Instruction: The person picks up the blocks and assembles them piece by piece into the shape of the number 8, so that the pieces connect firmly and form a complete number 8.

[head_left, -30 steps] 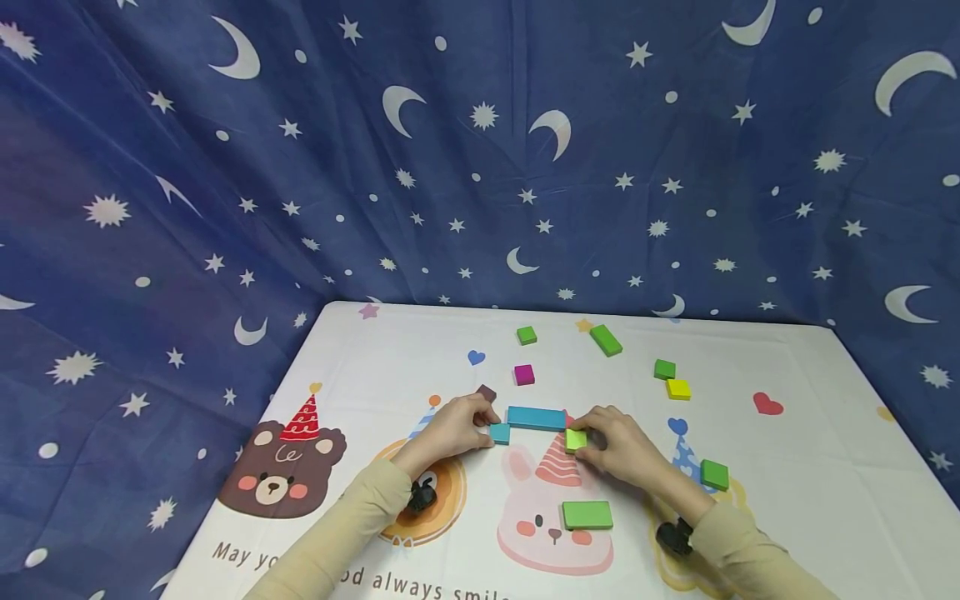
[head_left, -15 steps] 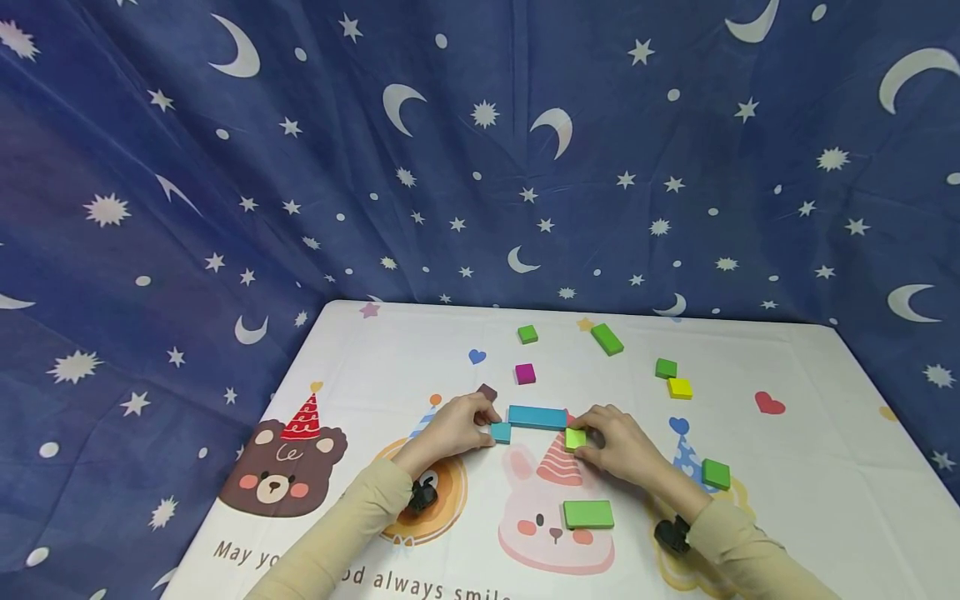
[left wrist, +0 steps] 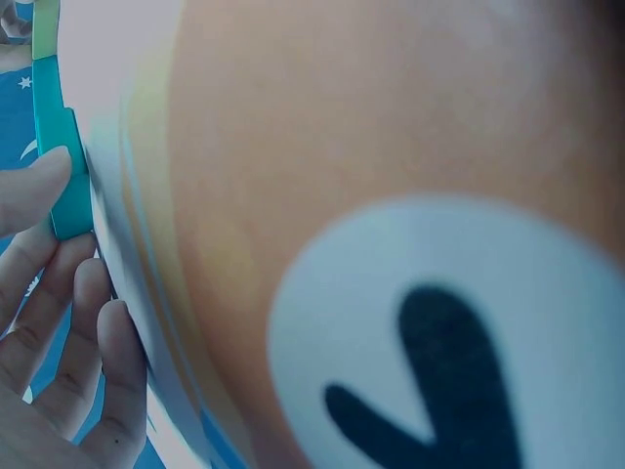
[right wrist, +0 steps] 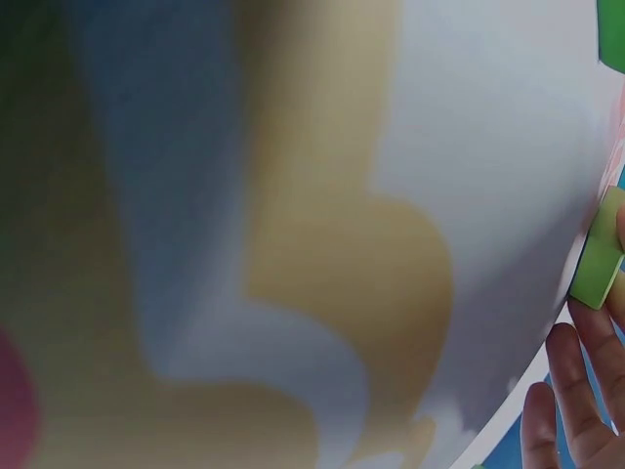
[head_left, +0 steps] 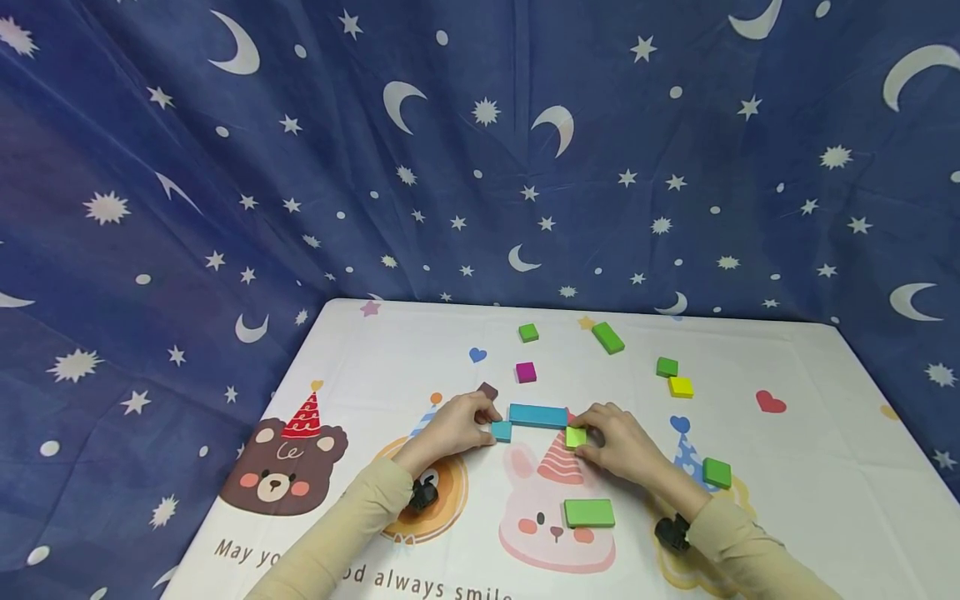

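A navy curtain (head_left: pixel 480 150) patterned with moons and stars spans the background. Before it lies the counter (head_left: pixel 810 433), its white cover printed with animal faces. Your beige sleeves (head_left: pixel 352 508) reach in from the near edge, ending at your left hand (head_left: pixel 453 429) and right hand (head_left: pixel 622 446). Between your hands lies the long blue block (head_left: pixel 538 416). One green oblong block (head_left: pixel 589 514) rests nearer you on the printed rabbit; a second oblong (head_left: pixel 607 337) lies toward the far edge. Among the smaller pieces, your left fingers pinch the small blue block (head_left: pixel 501 432) at the long block's near left corner, and your right fingers pinch the yellow-green block (head_left: pixel 575 438) at its near right corner. Beyond these you find a magenta block (head_left: pixel 526 372), a yellow block (head_left: pixel 681 387) beside a small green one (head_left: pixel 667 367), and a brown block (head_left: pixel 487 391) just past your left hand.
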Action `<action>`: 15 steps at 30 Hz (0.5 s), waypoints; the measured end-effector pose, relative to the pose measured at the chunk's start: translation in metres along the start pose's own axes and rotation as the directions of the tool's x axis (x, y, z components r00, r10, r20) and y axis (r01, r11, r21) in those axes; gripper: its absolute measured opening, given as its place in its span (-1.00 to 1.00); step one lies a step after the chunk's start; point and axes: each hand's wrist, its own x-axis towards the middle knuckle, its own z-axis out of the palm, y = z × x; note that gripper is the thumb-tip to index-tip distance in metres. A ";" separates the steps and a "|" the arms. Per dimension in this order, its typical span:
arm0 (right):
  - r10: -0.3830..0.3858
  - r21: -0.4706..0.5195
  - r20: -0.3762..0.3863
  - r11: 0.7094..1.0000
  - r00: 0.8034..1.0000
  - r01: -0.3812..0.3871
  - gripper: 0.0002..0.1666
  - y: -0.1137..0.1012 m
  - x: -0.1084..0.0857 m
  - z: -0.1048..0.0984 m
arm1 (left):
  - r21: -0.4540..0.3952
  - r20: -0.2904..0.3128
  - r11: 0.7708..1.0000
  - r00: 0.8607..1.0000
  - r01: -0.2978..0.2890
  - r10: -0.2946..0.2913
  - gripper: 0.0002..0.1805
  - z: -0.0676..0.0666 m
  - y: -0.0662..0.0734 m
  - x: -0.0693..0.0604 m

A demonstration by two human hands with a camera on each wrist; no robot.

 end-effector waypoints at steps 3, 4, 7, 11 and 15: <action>-0.013 -0.004 0.000 1.000 1.000 0.013 -0.58 0.000 0.000 0.000 | 0.007 -0.003 1.000 1.000 -0.002 0.002 -0.75 0.001 -0.001 0.000; -0.016 -0.004 0.001 1.000 1.000 0.016 -0.58 0.000 0.000 0.000 | 0.010 -0.004 1.000 1.000 -0.004 0.004 -0.74 0.001 -0.001 0.000; -0.019 -0.010 0.002 1.000 1.000 0.019 -0.58 0.001 0.000 0.000 | 0.015 -0.007 1.000 1.000 -0.010 0.010 -0.74 0.001 -0.002 0.000; -0.017 -0.015 -0.001 1.000 1.000 0.017 -0.58 0.001 0.001 0.000 | 0.019 -0.010 1.000 1.000 -0.010 0.011 -0.74 0.001 -0.002 0.001; -0.016 -0.018 -0.005 1.000 1.000 0.016 -0.58 0.001 0.001 0.001 | 0.018 -0.010 1.000 1.000 -0.007 0.008 -0.74 0.001 -0.001 0.000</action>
